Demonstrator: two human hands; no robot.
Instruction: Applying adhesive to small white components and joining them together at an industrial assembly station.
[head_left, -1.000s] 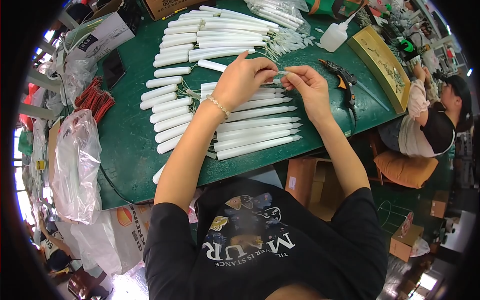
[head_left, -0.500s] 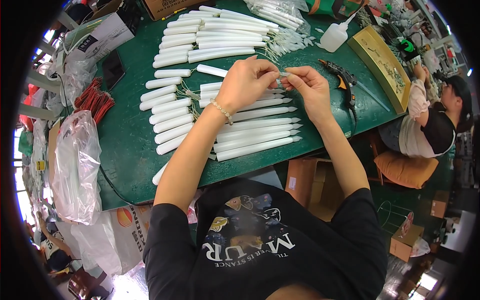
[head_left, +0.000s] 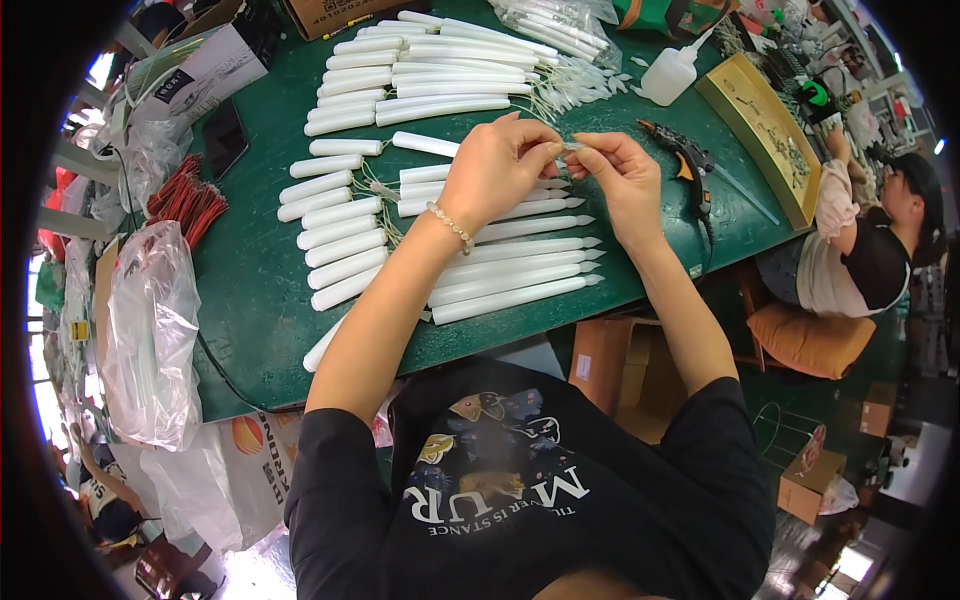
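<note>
My left hand (head_left: pixel 497 168) and my right hand (head_left: pixel 622 180) meet fingertip to fingertip above the rows of white candle-shaped sticks. Between them is a small, translucent flame-shaped tip (head_left: pixel 571 148), pinched in my right thumb and forefinger. My left fingers are pinched together at its other end, and what they grip is too small to make out. Below the hands lie finished-looking electric candles (head_left: pixel 515 300) with pointed tips at their right ends. Shorter white tubes (head_left: pixel 335 237) with thin wires lie to the left, and one white stick (head_left: pixel 425 144) runs behind my left hand.
More white candles (head_left: pixel 455 90) lie at the back beside loose translucent tips (head_left: pixel 585 85). A squeeze bottle (head_left: pixel 668 76), a glue gun (head_left: pixel 690 170) and a yellow tray (head_left: pixel 765 140) are at the right. Red wires (head_left: pixel 187 205), a phone (head_left: pixel 227 138) and plastic bags (head_left: pixel 150 330) line the left. A co-worker (head_left: pixel 860 230) sits right.
My left wrist has shifted slightly to the right. Both hands stay pinched together at nearly the same spot; the things on the table have not moved.
</note>
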